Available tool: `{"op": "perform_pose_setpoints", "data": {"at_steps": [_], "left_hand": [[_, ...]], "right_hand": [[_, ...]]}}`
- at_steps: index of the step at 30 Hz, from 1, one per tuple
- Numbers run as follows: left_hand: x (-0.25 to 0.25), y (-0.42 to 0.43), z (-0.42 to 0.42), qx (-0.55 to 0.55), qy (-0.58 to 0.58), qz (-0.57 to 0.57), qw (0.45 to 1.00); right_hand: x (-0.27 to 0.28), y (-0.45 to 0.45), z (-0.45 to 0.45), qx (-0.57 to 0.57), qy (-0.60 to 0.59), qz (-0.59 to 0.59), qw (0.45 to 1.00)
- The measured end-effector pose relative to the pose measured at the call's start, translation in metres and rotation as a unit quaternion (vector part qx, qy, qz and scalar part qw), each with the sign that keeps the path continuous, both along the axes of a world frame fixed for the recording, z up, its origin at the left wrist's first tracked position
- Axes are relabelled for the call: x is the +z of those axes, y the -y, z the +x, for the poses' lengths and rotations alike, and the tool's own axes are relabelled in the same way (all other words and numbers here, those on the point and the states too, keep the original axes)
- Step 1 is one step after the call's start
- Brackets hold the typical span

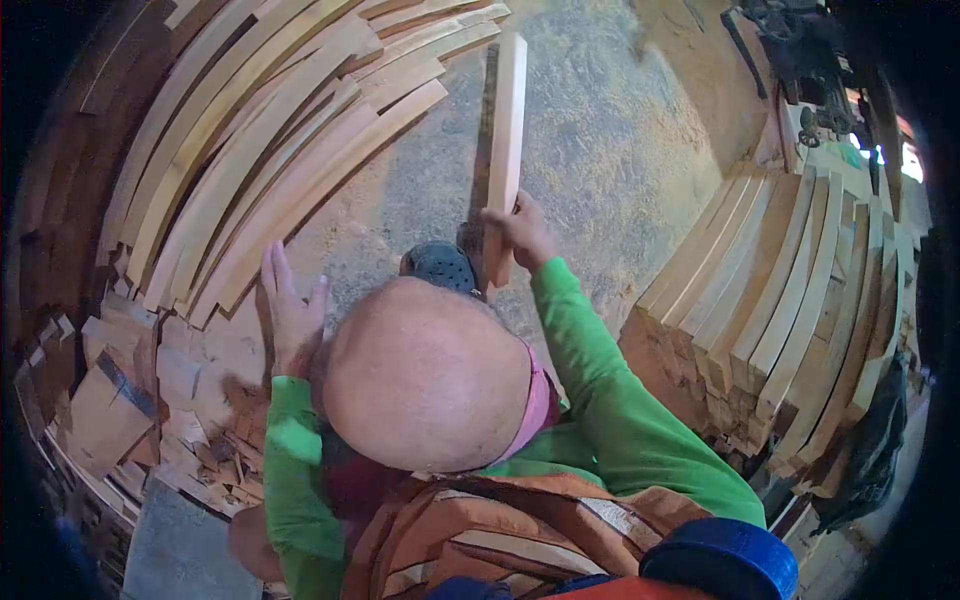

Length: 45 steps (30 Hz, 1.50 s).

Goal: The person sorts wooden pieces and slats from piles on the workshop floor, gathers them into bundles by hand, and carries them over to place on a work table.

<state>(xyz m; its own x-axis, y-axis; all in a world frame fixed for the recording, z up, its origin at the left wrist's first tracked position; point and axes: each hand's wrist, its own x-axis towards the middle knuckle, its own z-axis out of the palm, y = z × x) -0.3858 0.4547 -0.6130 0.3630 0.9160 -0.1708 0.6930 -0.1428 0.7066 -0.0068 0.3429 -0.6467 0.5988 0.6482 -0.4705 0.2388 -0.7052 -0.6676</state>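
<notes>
My right hand [527,232] is closed around the lower part of a squared wooden batten [509,110], which points away from me above the dusty floor. I cannot tell whether its end rests on the floor. My left hand [293,305] is open, its fingers stretched out beside the near edge of a pile of wooden battens [270,170] on the left. Whether those fingertips touch the outermost batten is unclear. Between my hands is my bent knee [425,375], with a dark perforated clog [440,265] just beyond it.
A tall stack of battens [770,280] stands on the right. Offcuts [110,410] and wood scraps lie at the lower left, near a grey flat slab [185,545]. Sawdust covers the concrete floor [610,120]. Dark machinery [800,50] stands at the far right.
</notes>
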Motion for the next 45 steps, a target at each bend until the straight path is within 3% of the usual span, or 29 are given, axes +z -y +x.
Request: {"op": "perform_pose_setpoints", "data": {"at_steps": [2,4,8,14,18,19,21,23,28,31,32,34,39,42,43,45], "left_hand": [[0.005,-0.001,0.002,0.02,0.032,-0.005,0.999],[0.01,-0.006,0.009,0.025,0.051,-0.004,0.998],[0.031,-0.016,0.016,-0.009,0.077,-0.065,0.995],[0.061,-0.021,0.042,0.008,0.21,-0.073,0.975],[0.073,-0.022,0.053,0.0,0.279,-0.048,0.959],[0.072,-0.023,0.056,-0.011,0.3,-0.04,0.953],[0.081,-0.024,0.06,-0.017,0.326,-0.033,0.945],[0.094,-0.023,0.061,-0.005,0.315,-0.127,0.94],[0.117,-0.026,0.072,0.032,0.434,-0.26,0.862],[0.119,-0.023,0.077,0.016,0.401,-0.248,0.882],[0.12,-0.026,0.075,0.013,0.382,-0.235,0.894],[0.107,-0.027,0.07,0.02,0.365,-0.211,0.906],[0.052,-0.025,0.042,0.136,0.363,-0.192,0.901],[0.03,-0.026,0.014,0.215,0.329,-0.182,0.901],[0.024,-0.024,0.004,0.235,0.306,-0.202,0.9],[0.007,-0.016,-0.011,0.286,0.305,-0.209,0.884]], "right_hand": [[0.035,-0.002,0.006,-0.104,-0.286,0.097,0.948],[0.069,-0.015,0.005,-0.16,-0.448,0.182,0.861],[0.062,-0.055,0.007,-0.174,-0.52,0.25,0.798],[0.093,-0.132,-0.027,-0.231,-0.499,0.301,0.779],[0.106,-0.155,-0.045,-0.201,-0.646,0.372,0.635],[0.107,-0.158,-0.049,-0.195,-0.649,0.371,0.635],[0.1,-0.157,-0.054,-0.163,-0.704,0.38,0.577],[0.097,-0.154,-0.058,-0.134,-0.751,0.387,0.518],[0.104,-0.151,-0.073,-0.128,-0.73,0.398,0.541],[0.11,-0.152,-0.071,-0.157,-0.729,0.378,0.548],[0.095,-0.154,-0.061,-0.166,-0.673,0.343,0.634],[0.098,-0.16,-0.065,-0.181,-0.569,0.288,0.749],[0.069,-0.097,-0.048,-0.072,-0.334,0.192,0.92],[0.078,-0.064,-0.033,0.021,-0.208,0.178,0.962],[0.074,-0.063,-0.029,0.097,-0.137,0.226,0.96],[0.095,-0.088,-0.04,0.238,-0.048,0.191,0.951]]}}
